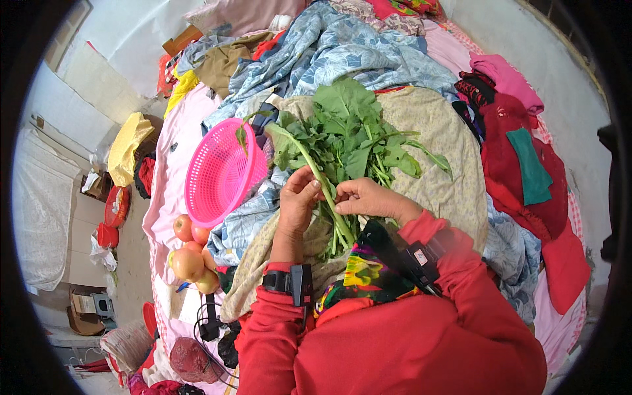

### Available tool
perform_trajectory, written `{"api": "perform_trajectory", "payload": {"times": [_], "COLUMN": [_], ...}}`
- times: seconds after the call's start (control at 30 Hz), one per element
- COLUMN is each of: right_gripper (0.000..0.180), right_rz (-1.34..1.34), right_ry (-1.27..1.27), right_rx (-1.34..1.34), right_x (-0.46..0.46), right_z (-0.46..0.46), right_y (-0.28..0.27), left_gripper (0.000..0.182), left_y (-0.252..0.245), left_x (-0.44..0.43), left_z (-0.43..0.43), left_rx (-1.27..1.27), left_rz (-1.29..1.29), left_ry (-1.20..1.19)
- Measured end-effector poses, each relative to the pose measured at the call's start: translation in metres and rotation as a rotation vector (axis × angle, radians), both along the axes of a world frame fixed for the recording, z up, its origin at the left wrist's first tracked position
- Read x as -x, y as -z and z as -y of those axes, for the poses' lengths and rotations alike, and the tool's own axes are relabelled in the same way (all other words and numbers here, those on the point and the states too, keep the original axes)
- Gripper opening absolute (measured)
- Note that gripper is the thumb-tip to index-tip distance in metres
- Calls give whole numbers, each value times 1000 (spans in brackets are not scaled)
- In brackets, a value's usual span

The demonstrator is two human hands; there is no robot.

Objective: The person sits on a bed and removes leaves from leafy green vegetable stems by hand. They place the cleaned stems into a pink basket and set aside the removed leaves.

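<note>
My left hand (297,200) grips a long pale green stalk (316,170) of a leafy green vegetable between thumb and fingers. Just right of it, my right hand (368,200) has its thumb and fingertips bent close together at the stalk; whether they pinch anything is hard to tell. Beyond both hands lies a heap of leafy greens (350,128) on a pale patterned cloth (439,133). A pink plastic colander (224,173) stands tilted left of the heap, with a leafy sprig (243,136) hanging over its rim. More stalks lie below my hands.
Several apples (187,264) sit at the left beside a blue patterned quilt (345,54), which spreads behind the greens. Red clothing (523,163) with a green cloth piece (529,165) lies at the right. Black cables (200,328) run near the bed's lower left.
</note>
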State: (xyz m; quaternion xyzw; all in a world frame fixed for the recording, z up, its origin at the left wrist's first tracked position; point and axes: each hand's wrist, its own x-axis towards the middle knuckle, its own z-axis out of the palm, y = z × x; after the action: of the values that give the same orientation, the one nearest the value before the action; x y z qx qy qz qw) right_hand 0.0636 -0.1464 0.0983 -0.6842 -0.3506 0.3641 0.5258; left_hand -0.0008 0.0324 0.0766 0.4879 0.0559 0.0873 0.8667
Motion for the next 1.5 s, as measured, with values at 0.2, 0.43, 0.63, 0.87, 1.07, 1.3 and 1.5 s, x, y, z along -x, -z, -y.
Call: {"api": "perform_trajectory", "payload": {"times": [0.2, 0.43, 0.63, 0.87, 1.07, 1.3, 1.5], "right_gripper": [20, 27, 22, 23, 25, 27, 21], "right_rz": [-216, -456, -576, -426, -156, 392, 104], "right_ry": [83, 296, 373, 377, 302, 345, 235], "right_rx": [-239, -686, -621, -623, -480, -230, -430], "right_x": [5, -5, -10, -8, -6, 6, 8], "right_z": [1, 17, 19, 20, 5, 2, 10], "right_y": [1, -1, 10, 13, 28, 16, -9], "left_gripper": [28, 13, 21, 29, 15, 21, 25], "left_y": [-3, 28, 43, 28, -7, -70, -119], "left_x": [2, -3, -7, -2, -2, -31, -24], "left_z": [4, -6, -6, -1, 10, 16, 10], "left_rx": [-15, -318, -364, -241, -138, -270, 135], "left_rz": [-15, -260, -249, -170, -78, 206, 537], "left_ry": [32, -52, -102, -83, -168, -265, 108]}}
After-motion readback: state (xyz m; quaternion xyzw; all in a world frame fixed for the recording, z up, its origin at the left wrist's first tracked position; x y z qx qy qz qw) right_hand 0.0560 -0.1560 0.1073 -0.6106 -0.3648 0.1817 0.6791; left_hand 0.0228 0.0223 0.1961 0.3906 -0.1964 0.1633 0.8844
